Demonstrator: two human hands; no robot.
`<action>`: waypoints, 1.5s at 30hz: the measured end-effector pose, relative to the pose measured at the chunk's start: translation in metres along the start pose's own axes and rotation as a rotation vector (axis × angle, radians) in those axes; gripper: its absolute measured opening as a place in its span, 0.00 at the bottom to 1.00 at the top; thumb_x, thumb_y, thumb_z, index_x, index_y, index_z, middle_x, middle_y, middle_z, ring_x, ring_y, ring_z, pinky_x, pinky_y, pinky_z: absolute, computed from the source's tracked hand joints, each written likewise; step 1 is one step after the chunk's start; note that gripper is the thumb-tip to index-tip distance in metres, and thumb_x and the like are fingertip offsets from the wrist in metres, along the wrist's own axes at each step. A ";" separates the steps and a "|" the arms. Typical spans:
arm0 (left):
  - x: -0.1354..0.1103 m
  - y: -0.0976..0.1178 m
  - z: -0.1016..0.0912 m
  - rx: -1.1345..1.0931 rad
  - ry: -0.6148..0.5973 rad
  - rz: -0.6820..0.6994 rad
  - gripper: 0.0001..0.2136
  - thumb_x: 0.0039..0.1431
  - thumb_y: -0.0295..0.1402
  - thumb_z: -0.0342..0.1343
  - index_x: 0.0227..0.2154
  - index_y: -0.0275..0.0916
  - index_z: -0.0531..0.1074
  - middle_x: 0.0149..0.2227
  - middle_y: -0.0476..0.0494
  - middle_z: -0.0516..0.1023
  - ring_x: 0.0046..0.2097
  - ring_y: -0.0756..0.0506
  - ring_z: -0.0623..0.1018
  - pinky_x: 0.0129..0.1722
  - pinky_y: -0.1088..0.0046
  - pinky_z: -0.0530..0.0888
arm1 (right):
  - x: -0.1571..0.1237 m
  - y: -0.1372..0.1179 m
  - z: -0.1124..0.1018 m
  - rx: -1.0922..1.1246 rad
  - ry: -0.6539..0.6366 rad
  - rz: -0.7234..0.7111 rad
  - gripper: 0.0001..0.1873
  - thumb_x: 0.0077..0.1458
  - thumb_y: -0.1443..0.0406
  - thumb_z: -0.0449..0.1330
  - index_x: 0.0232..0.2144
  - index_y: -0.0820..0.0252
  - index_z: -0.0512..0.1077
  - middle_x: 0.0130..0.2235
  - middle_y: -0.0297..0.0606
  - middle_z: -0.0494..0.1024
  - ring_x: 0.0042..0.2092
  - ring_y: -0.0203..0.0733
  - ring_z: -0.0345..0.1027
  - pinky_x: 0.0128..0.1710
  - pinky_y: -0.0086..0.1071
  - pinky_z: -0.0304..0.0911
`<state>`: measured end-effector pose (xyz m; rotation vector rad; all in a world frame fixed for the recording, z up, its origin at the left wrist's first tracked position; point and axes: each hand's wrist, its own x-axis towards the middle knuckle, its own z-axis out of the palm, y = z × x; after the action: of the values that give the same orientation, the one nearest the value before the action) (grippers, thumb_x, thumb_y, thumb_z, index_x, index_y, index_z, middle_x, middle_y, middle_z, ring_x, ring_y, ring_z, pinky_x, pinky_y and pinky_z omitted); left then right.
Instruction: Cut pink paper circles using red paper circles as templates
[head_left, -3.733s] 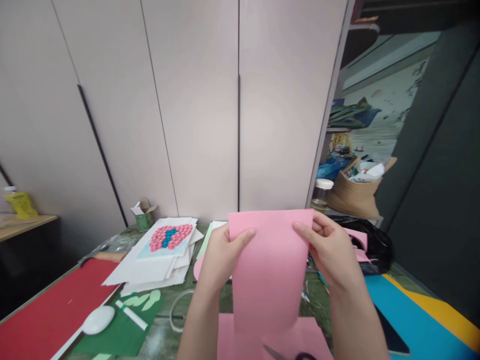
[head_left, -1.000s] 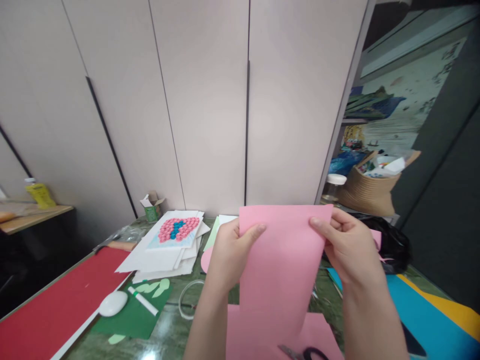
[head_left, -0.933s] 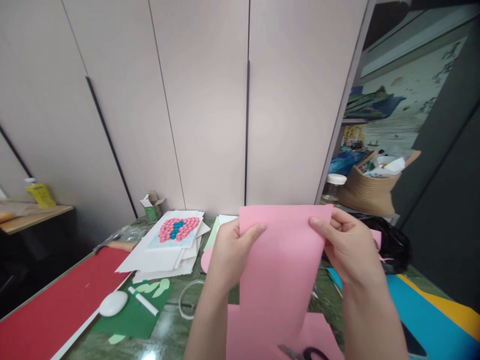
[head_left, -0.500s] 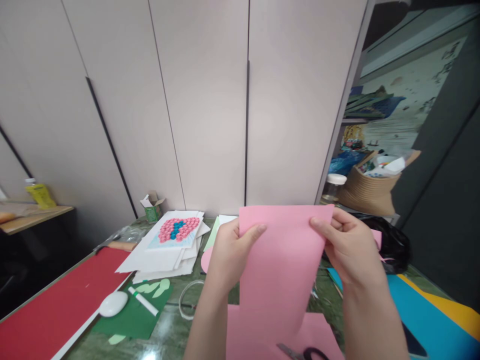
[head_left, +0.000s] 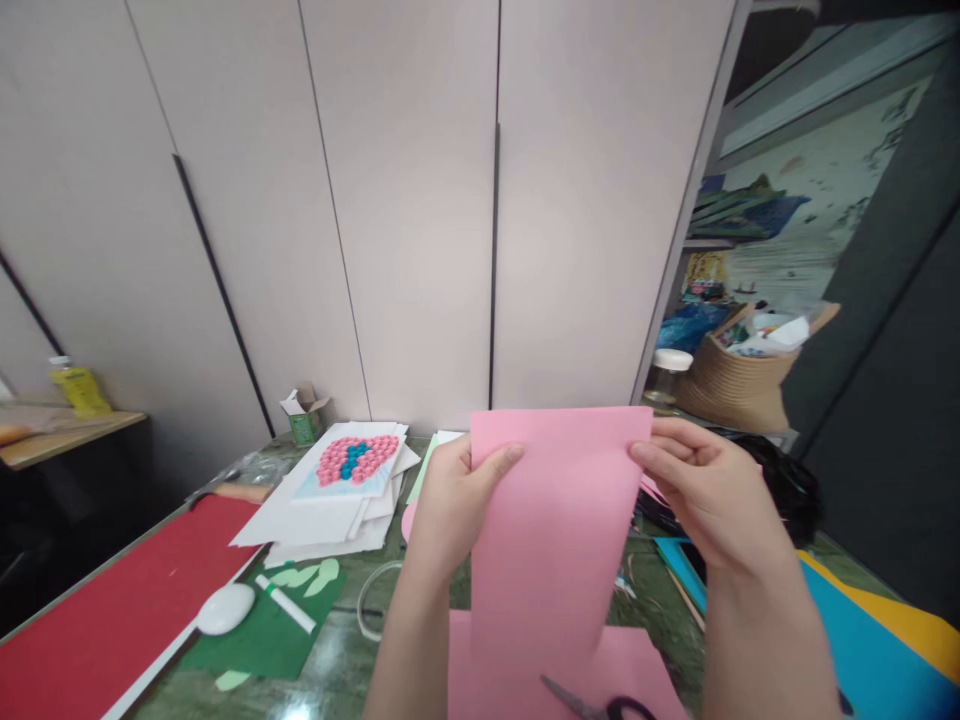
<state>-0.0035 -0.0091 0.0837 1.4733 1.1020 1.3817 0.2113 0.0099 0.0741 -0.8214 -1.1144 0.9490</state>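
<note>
A sheet of pink paper (head_left: 555, 530) is held up before me by its upper edge. My left hand (head_left: 457, 500) pinches its left side, thumb on the near face and fingers behind. At the top right side, my right hand (head_left: 709, 490) grips the paper between thumb and fingers. Below the raised sheet, more pink paper (head_left: 637, 660) lies flat on the table. Scissors (head_left: 581, 700) with dark handles rest on that paper, their lower part cut off by the frame edge.
To the left lie green paper (head_left: 251, 640) with a white marker (head_left: 286, 605), a white oval object (head_left: 226, 608), red sheet (head_left: 127, 610) and stacked white papers (head_left: 315, 520). A tape roll (head_left: 367, 605) is beside my left forearm. Blue sheets (head_left: 862, 630) lie right, near a black bag (head_left: 787, 490).
Both hands still hold the pink sheet. It has shifted slightly left, and its right edge has moved in. My right hand's fingers sit a little differently at that edge.
</note>
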 end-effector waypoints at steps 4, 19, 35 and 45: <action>0.001 0.000 0.000 0.014 0.005 0.006 0.15 0.49 0.44 0.55 0.26 0.34 0.72 0.25 0.48 0.72 0.27 0.49 0.70 0.24 0.78 0.64 | 0.001 0.002 -0.001 0.004 0.008 0.013 0.14 0.34 0.66 0.70 0.29 0.59 0.77 0.27 0.37 0.80 0.27 0.37 0.72 0.28 0.26 0.67; 0.001 0.001 -0.001 0.045 -0.032 0.018 0.14 0.49 0.43 0.54 0.26 0.35 0.73 0.26 0.48 0.73 0.27 0.50 0.70 0.25 0.78 0.65 | 0.003 0.004 -0.001 0.085 0.052 0.038 0.12 0.34 0.68 0.70 0.28 0.60 0.76 0.25 0.36 0.79 0.25 0.33 0.70 0.25 0.22 0.66; 0.003 -0.005 -0.002 0.074 -0.064 0.013 0.14 0.50 0.43 0.54 0.27 0.35 0.72 0.26 0.47 0.72 0.26 0.50 0.69 0.24 0.77 0.64 | 0.006 0.007 0.001 0.097 0.060 0.062 0.12 0.32 0.67 0.71 0.25 0.61 0.77 0.24 0.37 0.78 0.25 0.35 0.70 0.25 0.23 0.67; 0.005 -0.007 -0.006 0.118 -0.085 0.010 0.15 0.50 0.44 0.53 0.26 0.35 0.70 0.24 0.48 0.70 0.25 0.50 0.67 0.23 0.77 0.62 | 0.007 0.006 0.002 0.069 0.082 0.066 0.13 0.32 0.66 0.71 0.26 0.61 0.77 0.23 0.37 0.78 0.23 0.34 0.70 0.23 0.23 0.66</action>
<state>-0.0099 -0.0020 0.0789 1.6081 1.1400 1.2673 0.2095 0.0183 0.0716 -0.8375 -0.9840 0.9953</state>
